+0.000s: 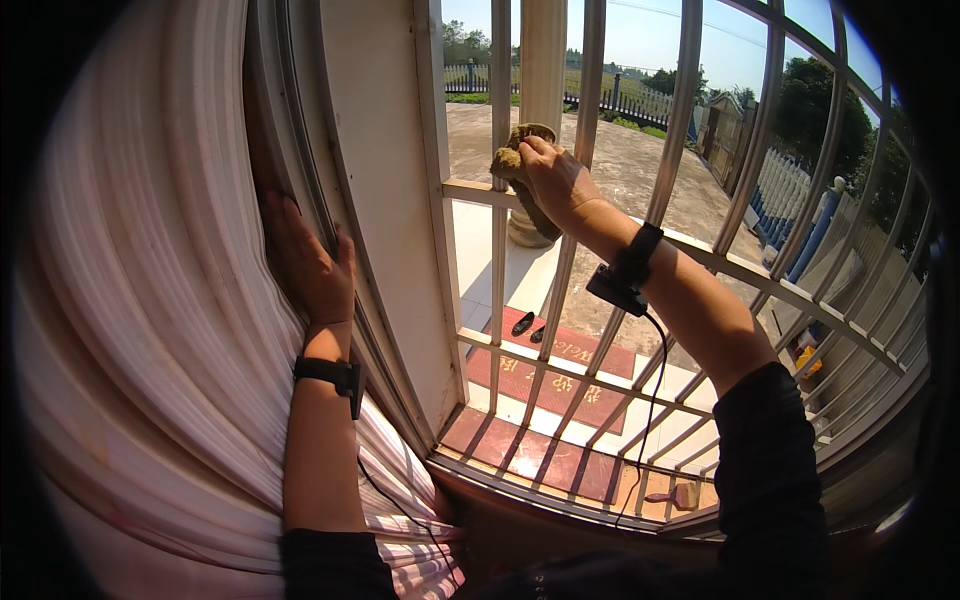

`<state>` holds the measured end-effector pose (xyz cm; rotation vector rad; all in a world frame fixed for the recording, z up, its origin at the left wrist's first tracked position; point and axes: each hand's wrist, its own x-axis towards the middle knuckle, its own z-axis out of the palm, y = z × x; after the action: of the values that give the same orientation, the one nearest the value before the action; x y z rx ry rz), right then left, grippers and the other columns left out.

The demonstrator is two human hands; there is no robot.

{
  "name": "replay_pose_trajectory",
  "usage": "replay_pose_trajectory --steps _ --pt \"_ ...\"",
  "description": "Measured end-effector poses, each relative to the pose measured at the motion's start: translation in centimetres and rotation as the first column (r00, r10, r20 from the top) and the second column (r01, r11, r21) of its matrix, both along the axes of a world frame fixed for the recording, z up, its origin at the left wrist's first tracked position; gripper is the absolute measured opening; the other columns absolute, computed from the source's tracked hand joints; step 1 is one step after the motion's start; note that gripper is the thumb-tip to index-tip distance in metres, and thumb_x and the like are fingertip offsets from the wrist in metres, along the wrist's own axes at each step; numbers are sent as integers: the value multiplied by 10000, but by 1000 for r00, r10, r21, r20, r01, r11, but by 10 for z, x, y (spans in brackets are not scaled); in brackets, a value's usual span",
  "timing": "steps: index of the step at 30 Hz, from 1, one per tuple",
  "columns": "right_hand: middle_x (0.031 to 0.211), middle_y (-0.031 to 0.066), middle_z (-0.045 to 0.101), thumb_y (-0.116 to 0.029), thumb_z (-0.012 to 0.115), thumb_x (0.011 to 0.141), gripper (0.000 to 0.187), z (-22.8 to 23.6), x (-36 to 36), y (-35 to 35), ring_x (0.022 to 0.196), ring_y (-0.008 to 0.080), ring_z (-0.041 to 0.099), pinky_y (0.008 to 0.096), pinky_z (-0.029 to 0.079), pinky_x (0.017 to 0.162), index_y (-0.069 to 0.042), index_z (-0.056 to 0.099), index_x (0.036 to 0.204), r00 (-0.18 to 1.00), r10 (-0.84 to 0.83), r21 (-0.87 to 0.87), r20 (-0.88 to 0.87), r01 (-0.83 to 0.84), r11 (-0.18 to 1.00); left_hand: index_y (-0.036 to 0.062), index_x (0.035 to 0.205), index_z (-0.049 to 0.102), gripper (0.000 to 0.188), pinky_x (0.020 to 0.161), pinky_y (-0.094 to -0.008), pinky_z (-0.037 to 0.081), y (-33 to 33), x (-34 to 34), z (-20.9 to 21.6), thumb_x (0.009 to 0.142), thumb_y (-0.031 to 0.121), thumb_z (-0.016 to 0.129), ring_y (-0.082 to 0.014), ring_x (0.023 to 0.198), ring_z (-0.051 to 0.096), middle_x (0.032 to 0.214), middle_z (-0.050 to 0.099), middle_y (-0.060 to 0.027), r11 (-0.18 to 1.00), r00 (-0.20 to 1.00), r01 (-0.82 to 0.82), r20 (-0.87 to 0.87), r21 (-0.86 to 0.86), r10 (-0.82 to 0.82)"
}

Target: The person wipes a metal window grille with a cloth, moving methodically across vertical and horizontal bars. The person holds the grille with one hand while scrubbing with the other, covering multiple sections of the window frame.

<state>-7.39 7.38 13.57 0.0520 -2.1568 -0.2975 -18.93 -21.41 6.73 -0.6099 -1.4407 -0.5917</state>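
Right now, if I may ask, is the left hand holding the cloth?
No, the right hand holds the cloth at the metal bars.

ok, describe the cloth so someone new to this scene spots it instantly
Start with the metal window bars filling the right of the view. At their upper left, by a crossbar, the right hand holds a bunched cloth at a vertical bar. It is fuzzy, limp and olive-brown, unlike the straight, smooth bars around it.

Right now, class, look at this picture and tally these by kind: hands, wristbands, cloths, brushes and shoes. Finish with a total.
Hands: 2
Wristbands: 2
Cloth: 1
Brush: 1
Shoes: 2
Total: 8
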Motion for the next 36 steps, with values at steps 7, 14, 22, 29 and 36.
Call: replay_pose_trajectory --steps 7,14,22,29,36 --pt "867 208 669 -246 615 880 289 -34 -40 14 797 344 679 409 555 692 35 677 896 903 -146 -112 403 207 972 5 1457 248 753 1072 -502 344 -1 0 -3 849 197 648 -421 1332 361 1479 317 -231 996 995 -90 41 -15 91" --pt "807 134 689 -46 615 772 88 -30 9 24 730 275 692 330 560 618 -32 700 788 870 -319 477 377 112 871 -2 1460 228 742 1088 -495 349 -5 -4 -3 895 270 625 -410 1331 366 1482 300 -245 998 999 -26 19 -55 27" --pt "956 175 672 -49 618 790 151 21 37 17 893 324 675 383 562 754 3 682 917 885 -177 196 431 100 976 21 1460 243 779 1087 -484 321 -3 -2 -4 824 184 662 -387 1348 339 1501 279 -212 999 993 36 113 6 -37" --pt "1206 108 596 -72 619 855 296 203 -86 20 1075 309 601 375 512 944 -59 628 1151 775 221 98 -592 -203 974 26 1475 222 774 1084 -490 319 -4 3 0 852 230 633 -394 1357 323 1513 256 -212 999 997 44 56 -4 -44" --pt "1229 9 579 -60 619 821 280 61 -111 22 968 312 601 358 557 803 -123 674 1088 875 101 108 -473 -56 993 19 1466 242 759 1081 -494 309 -2 -5 -7 846 197 641 -386 1373 305 1515 267 -204 999 994 35 100 5 -35"
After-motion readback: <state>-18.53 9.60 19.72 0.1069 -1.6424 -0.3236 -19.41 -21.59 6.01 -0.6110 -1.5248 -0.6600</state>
